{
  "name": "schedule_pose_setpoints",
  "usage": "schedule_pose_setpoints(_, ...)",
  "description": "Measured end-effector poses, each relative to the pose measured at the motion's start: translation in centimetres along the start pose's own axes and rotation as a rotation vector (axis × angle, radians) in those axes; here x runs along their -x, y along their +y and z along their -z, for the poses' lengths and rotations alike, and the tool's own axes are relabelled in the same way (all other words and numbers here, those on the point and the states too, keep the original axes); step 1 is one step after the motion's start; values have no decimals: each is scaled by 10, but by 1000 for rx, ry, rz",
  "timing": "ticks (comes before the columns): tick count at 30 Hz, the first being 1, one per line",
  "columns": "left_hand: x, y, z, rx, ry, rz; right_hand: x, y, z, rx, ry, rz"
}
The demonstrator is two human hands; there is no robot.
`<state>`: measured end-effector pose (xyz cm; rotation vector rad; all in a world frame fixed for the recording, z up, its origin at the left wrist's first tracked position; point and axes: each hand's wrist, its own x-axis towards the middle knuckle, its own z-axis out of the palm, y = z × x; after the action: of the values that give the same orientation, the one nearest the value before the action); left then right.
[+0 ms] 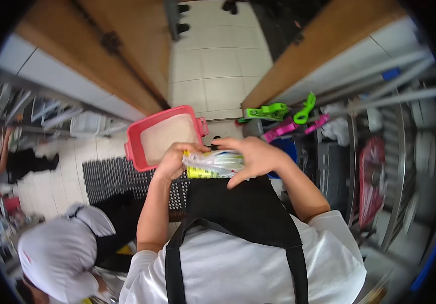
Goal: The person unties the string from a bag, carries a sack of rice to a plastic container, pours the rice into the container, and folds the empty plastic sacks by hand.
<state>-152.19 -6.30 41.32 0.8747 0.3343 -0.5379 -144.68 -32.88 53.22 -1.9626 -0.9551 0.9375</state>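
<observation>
In front of my black apron (233,202) is a crinkled plastic packet (213,163), clear and whitish with yellow printed parts. My left hand (173,159) grips its left end with curled fingers. Around the packet's right end, my right hand (258,158) is spread, thumb and fingers apart; whether it touches the plastic I cannot tell. What is inside the packet cannot be made out. Just beyond my left hand stands a pink tub (134,137) holding a pale, fine-looking mass (169,134).
A black perforated mat (109,180) covers floor tiles at left. Another person in white (61,248) bends over at lower left; a further person (17,164) is at far left. Metal shelving (397,167) lines the right, near green and pink items (289,121). Wooden doors (126,45) frame a doorway ahead.
</observation>
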Motion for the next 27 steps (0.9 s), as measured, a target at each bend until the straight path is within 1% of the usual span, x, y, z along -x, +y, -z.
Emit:
schedule_pose_setpoints(1, -19, 9, -11, -45, -13, 69, 8, -16, -12, 221, 41, -19)
schedule_pose_setpoints(2, -43, 12, -18, 76, -81, 98, 14, -29, -25, 366, 125, -207)
schedule_pose_setpoints(3, -63, 13, -25, 199, -140, 128, 21, -15, -43, 364, 310, -245)
schedule_pose_setpoints(4, -69, 21, -49, 206, -97, 110, 27, 0, -56, 342, 490, -220)
schedule_pose_setpoints(5, -76, 25, -61, 182, -278, 133, 35, 16, -65, 324, 667, -186)
schedule_pose_setpoints(6, -72, 37, -90, 244, -324, 195, 45, 33, -72, 332, 696, -195)
schedule_pose_setpoints(7, -67, 45, -118, 305, -368, 256, 57, 50, -77, 228, 761, -298)
schedule_pose_setpoints(8, -72, 41, -131, 286, -392, 264, 72, 64, -80, 118, 825, -400)
schedule_pose_setpoints(9, -75, 33, -140, 237, -410, 224, 87, 73, -85, 120, 853, -409)
schedule_pose_setpoints(10, -79, 25, -146, 188, -426, 182, 103, 82, -89, 112, 992, -454)
schedule_pose_setpoints(11, -86, 14, -146, 172, -444, 191, 118, 93, -89, 103, 1130, -497)
schedule_pose_setpoints(13, -103, -18, -133, -97, -348, 209, 158, 129, -87, 35, 1357, -632)
schedule_pose_setpoints(14, -108, -29, -129, -160, -312, 238, 177, 133, -77, -48, 1499, -649)
schedule_pose_setpoints(15, -114, -38, -126, -183, -323, 240, 197, 137, -64, -137, 1640, -661)
schedule_pose_setpoints(17, -130, -54, -126, -592, -144, 245, 240, 163, -42, 273, 1741, -825)
schedule_pose_setpoints(18, -137, -59, -131, -614, -151, 240, 253, 173, -28, 261, 1763, -823)
schedule_pose_setpoints(20, -153, -69, -153, -1252, -170, -101, 277, 192, 3, 370, 1851, -895)
schedule_pose_setpoints(21, -159, -69, -175, -1271, -179, -109, 284, 201, 19, 358, 1872, -895)
schedule_pose_setpoints(23, -163, -66, -239, -1638, -417, -628, 293, 216, 52, 344, 1900, -850)
schedule_pose_setpoints(24, -168, -71, -271, -1721, -508, -623, 294, 226, 66, 343, 1947, -768)
schedule_pose_setpoints(25, -175, -77, -302, -1731, -508, -625, 295, 239, 80, 344, 1989, -682)
schedule_pose_setpoints(26, -184, -84, -333, -1873, -639, -733, 296, 253, 91, 350, 1964, -698)
schedule_pose_setpoints(27, -194, -92, -362, -2008, -773, -841, 296, 251, 102, 255, 1951, -702)
